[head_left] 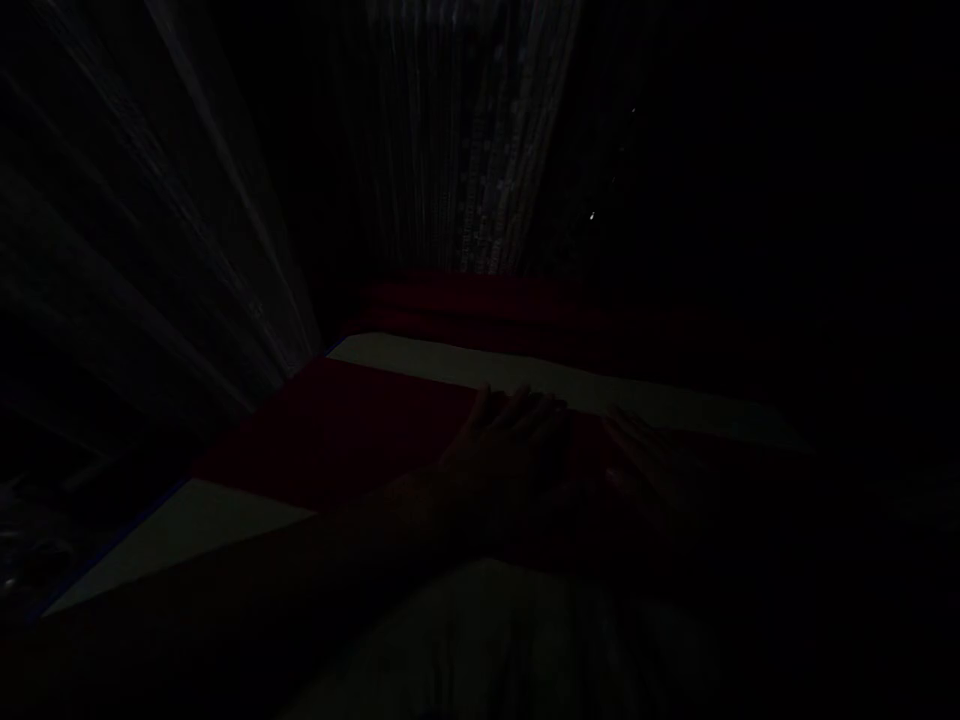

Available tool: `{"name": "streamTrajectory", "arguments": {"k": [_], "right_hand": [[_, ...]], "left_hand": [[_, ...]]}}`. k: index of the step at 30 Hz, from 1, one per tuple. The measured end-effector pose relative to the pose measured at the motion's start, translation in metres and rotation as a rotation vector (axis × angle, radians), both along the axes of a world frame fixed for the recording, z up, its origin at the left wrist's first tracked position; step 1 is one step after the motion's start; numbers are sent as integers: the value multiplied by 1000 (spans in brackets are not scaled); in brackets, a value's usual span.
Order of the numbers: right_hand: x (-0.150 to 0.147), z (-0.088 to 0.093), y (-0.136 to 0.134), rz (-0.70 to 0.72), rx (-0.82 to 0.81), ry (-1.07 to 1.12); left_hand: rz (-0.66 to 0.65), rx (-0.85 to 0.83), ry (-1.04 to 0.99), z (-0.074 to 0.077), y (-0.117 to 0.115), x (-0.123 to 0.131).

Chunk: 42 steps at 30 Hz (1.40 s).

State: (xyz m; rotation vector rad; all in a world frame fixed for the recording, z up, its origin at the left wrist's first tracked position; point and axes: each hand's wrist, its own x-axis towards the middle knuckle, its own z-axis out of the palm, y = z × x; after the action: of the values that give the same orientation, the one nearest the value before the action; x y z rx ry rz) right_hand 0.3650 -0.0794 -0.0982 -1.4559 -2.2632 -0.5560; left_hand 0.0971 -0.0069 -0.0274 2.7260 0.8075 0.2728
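both hands, left hand (502, 440) and right hand (645, 450), lie fingers spread on red cloth (337, 430); no writing legible.

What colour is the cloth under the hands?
Dark red cloth on a pale surface, seen dimly in the head view.

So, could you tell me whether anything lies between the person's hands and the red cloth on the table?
Nothing visible does. The left hand and the right hand both lie flat, fingers spread, directly on the red cloth over the pale table. The picture is very dark, so small things could be missed.
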Motion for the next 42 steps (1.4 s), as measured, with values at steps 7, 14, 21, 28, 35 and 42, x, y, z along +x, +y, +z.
{"name": "streamTrajectory", "arguments": {"k": [7,14,21,28,35,42], "right_hand": [[-12,10,0,-56,-1,70],[-10,12,-1,-48,-108,29],[-10,4,-1,-101,-121,42],[-7,10,-3,-93,-189,46],[-7,19,-2,-76,-181,25],[2,11,-1,-55,-216,4]], "left_hand": [[0,35,47,-5,-1,2],[-3,14,98,2,-3,1],[47,22,25,6,3,-5],[65,21,87,2,11,-8],[67,65,86,-1,10,-7],[62,72,61,-4,10,-9]]}}
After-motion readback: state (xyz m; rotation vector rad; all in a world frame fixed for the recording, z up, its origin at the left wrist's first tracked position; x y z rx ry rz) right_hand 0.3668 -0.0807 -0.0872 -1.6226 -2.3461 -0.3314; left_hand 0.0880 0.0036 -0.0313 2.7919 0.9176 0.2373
